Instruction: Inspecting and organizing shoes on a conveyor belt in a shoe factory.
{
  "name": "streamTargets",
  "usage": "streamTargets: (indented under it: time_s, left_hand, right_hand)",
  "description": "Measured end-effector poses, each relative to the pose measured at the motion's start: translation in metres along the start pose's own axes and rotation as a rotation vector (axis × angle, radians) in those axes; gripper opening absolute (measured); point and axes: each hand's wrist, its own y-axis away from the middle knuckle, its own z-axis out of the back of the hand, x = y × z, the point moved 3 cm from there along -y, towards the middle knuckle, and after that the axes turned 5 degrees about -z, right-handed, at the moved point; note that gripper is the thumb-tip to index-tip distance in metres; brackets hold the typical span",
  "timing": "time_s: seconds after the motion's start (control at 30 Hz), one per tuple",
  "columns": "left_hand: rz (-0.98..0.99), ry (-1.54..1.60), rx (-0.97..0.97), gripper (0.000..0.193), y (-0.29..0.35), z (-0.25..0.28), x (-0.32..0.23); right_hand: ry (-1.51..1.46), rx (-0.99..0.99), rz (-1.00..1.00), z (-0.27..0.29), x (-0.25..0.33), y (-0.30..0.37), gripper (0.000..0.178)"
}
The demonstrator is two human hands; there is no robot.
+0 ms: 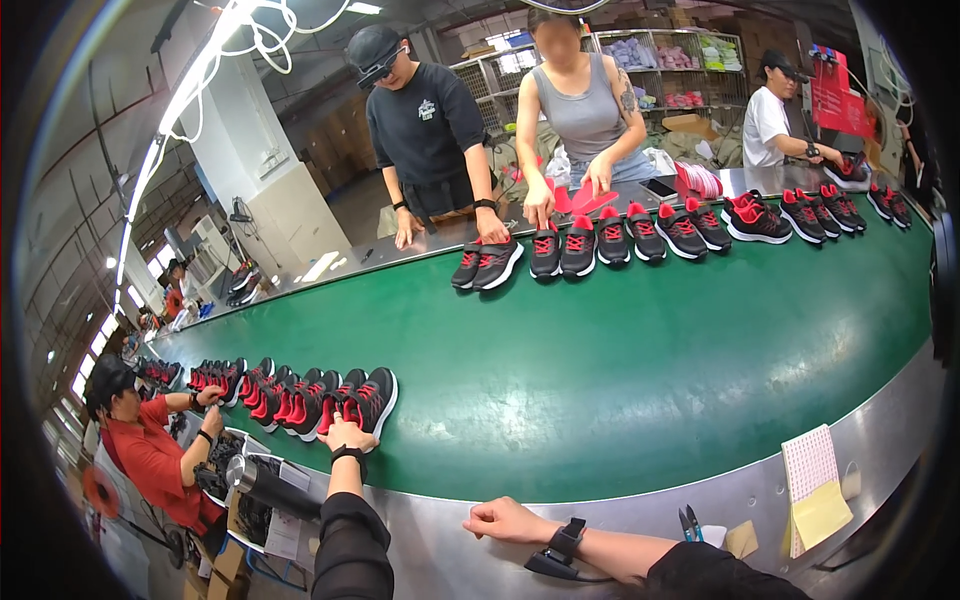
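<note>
My left hand [347, 434] reaches to the near end of a row of black sneakers with red linings and white soles. Its fingers grip the heel opening of the closest sneaker [378, 400], which stands on the green conveyor belt [560, 400]. Loosely curled, my right hand [508, 520] rests on the metal edge [440, 505] of the line with nothing visible in it. A black wristband [348, 454] is on my left wrist, and a strapped device [560, 545] on my right.
Across the belt, two people handle more sneakers [610, 235] and red insoles [580, 200]. Another person [160, 440] in red works at left. Near me are a dark thermos bottle [270, 485], snips [690, 522] and paper pads [815, 490].
</note>
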Motion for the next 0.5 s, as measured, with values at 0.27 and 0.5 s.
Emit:
streamTargets:
  time_s: [0.27,0.5]
  left_hand:
    - [-0.014,-0.082,0.081,0.067,-0.002,-0.004,-0.006]
    - [-0.029,-0.052,0.031,0.062,-0.005,-0.007,-0.011]
  right_hand:
    - [-0.038,-0.022,-0.023,0.004,-0.001,0.009,0.039]
    - [-0.088,-0.04,-0.025,0.012,-0.005,0.018,0.038]
